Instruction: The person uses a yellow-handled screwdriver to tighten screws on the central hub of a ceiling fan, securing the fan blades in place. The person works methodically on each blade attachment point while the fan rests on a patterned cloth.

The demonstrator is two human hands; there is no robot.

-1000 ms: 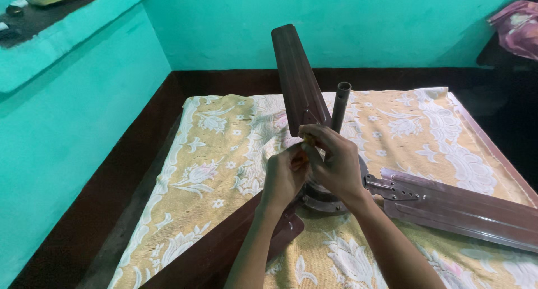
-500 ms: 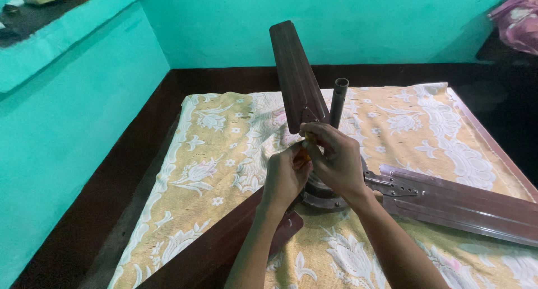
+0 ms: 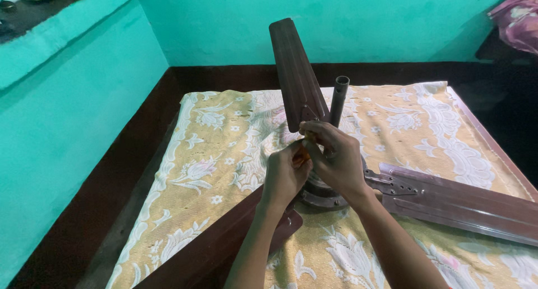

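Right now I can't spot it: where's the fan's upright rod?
Head view, centre: the rod rises from the motor hub, behind both hands, right of the far blade.

Left hand [image 3: 287, 174]: curling tighter than a second ago, its fingers [image 3: 292, 154] now pressing against those of the right hand.

Right hand [image 3: 335, 157]: sliding slightly lower over the fan motor hub [image 3: 325, 196], its fingers [image 3: 314, 133] folding further round a small orange item [image 3: 302, 153], which is showing more clearly between the two sets of fingers than before; what the item is cannot be told.

Fan downrod [image 3: 338, 101]: appearing to drift a little above and to the right of the fingers, as the head camera shifts.
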